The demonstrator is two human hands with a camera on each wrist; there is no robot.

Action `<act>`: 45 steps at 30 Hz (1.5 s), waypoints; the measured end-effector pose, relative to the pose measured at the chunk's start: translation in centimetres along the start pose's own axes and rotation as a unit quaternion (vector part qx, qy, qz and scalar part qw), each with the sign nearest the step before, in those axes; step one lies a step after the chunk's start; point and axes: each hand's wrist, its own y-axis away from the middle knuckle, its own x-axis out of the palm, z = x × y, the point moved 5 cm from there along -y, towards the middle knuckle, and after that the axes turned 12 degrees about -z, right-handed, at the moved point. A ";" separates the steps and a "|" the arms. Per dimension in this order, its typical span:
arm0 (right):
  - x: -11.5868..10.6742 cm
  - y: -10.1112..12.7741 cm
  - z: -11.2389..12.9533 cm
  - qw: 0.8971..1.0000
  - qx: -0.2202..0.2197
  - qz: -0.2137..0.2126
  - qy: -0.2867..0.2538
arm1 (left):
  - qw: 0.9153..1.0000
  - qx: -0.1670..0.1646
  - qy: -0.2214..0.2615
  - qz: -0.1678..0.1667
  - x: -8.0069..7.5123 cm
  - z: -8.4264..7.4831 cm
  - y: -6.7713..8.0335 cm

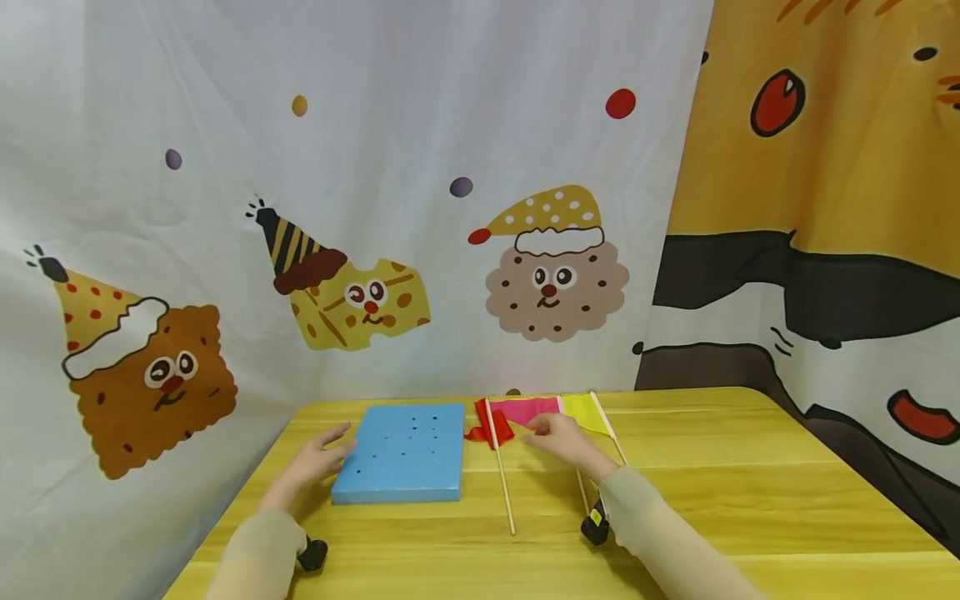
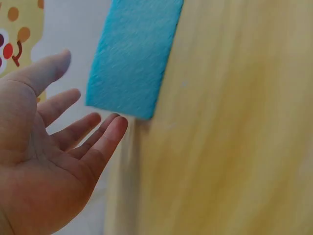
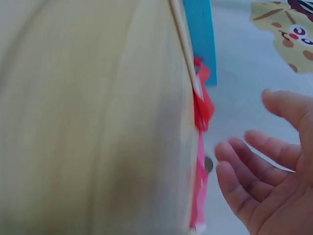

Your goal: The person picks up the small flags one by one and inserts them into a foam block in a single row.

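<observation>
both sleeves sit closest. left hand hovers loose-fingered beside the blue foam block, right hand relaxed over the pink flag on the table. guessing a sloppy grip could drag the red flag along.

Under your left fingers and right fingers lies a yellow wooden table. Beyond your fingertips hangs a white curtain, printed with a brown biscuit, a yellow cracker and a round cookie, each in a party hat. Well to the right of your right fingers hangs an orange cloth with black and red shapes.
</observation>
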 end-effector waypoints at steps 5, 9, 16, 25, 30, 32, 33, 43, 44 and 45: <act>2.6 0.2 0.5 0.996 0.057 0.043 -0.052 | 0.999 -0.020 0.044 -0.013 0.8 1.2 0.3; 3.7 0.3 0.8 0.990 0.107 0.056 -0.070 | 0.997 -0.027 0.066 -0.025 0.7 1.5 0.3; 4.9 0.4 1.2 0.984 0.147 0.063 -0.078 | 0.998 -0.013 0.065 -0.023 0.3 2.0 0.6; 5.9 1.6 1.2 0.988 0.150 0.047 -0.008 | 0.997 -0.017 0.069 -0.021 1.3 2.6 1.6; 6.2 2.1 1.3 0.990 0.127 0.039 0.037 | 0.997 -0.020 0.072 -0.027 1.7 2.9 1.6; 6.1 2.1 1.4 0.991 0.120 0.033 0.044 | 0.997 -0.020 0.073 -0.032 1.7 2.8 1.5; 6.1 2.1 1.5 0.991 0.120 0.031 0.043 | 0.997 -0.021 0.072 -0.034 1.6 2.8 1.5; 5.5 2.0 1.5 0.990 0.139 0.014 0.021 | 0.997 -0.018 0.055 -0.041 0.9 2.3 1.2; 5.4 2.0 1.5 0.990 0.143 0.013 0.016 | 0.998 -0.018 0.056 -0.040 0.9 2.3 1.2; 5.3 1.9 1.4 0.989 0.147 0.013 0.013 | 0.998 -0.017 0.055 -0.037 0.9 2.4 1.2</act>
